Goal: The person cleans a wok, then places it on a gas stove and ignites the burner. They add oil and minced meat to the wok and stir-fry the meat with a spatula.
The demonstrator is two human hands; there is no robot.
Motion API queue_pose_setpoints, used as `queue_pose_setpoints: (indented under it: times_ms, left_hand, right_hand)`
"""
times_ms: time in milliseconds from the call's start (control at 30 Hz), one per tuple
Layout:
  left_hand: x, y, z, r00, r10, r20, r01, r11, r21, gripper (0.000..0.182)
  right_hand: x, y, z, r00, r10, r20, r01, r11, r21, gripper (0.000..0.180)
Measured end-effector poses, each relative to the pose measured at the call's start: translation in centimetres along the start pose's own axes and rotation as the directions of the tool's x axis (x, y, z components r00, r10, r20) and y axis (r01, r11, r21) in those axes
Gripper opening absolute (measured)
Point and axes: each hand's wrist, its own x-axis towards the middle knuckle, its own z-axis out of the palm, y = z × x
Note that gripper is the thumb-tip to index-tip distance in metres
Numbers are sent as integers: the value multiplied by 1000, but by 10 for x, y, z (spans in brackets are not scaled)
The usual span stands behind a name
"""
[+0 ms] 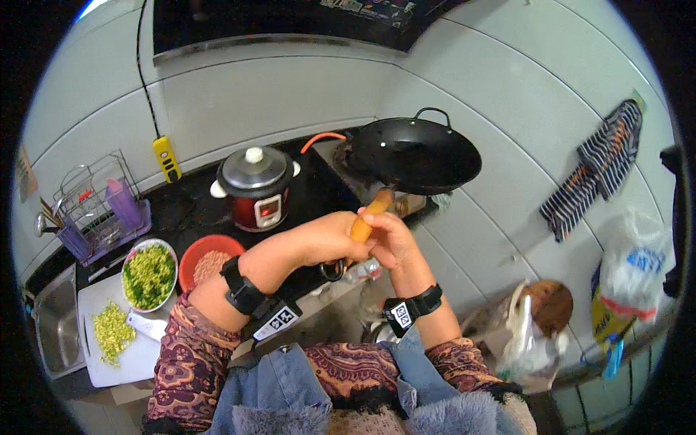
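Note:
A black wok (pixel 418 155) stands tilted over the stove, its wooden handle (pixel 372 216) pointing towards me. My left hand (pixel 345 236) is closed around this handle, with a dark ring (pixel 333 270) hanging just below. From the other side my right hand (pixel 392 236) also grips the handle, thumb near its top; its other fingers are partly hidden. Left of the wok is a red rice cooker (pixel 258 190) with its lid on. Nearer my left forearm sit a red bowl (pixel 189 255) of pinkish minced food and a white bowl (pixel 149 274) of chopped greens.
A white cutting board (pixel 100 337) bears chopped greens and a partly hidden white-handled tool (pixel 147 326), beside a metal sink (pixel 57 326). A purple utensil rack (pixel 128 217) stands behind. A yellow power strip (pixel 166 159) hangs by the wall. Striped cloth (pixel 595 168) and plastic bags (pixel 633 266) hang at right.

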Motion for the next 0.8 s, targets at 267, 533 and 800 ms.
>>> queue_pose_setpoints:
  times_ms: [267,533,800]
  left_hand:
    - [107,-14,-45,974,-142,-175,174,969,177,42]
    - [133,-31,-75,913,-288,-289,352,914,201,30]
    - [118,-48,-98,840,-423,-339,522,801,293,50]
  right_hand:
    - [113,-25,-79,985,108,132,-128,980,152,25]
    - [167,1,-108,925,146,351,-249,930,270,23]
    - [183,8,-100,885,278,373,-300,954,2,28]
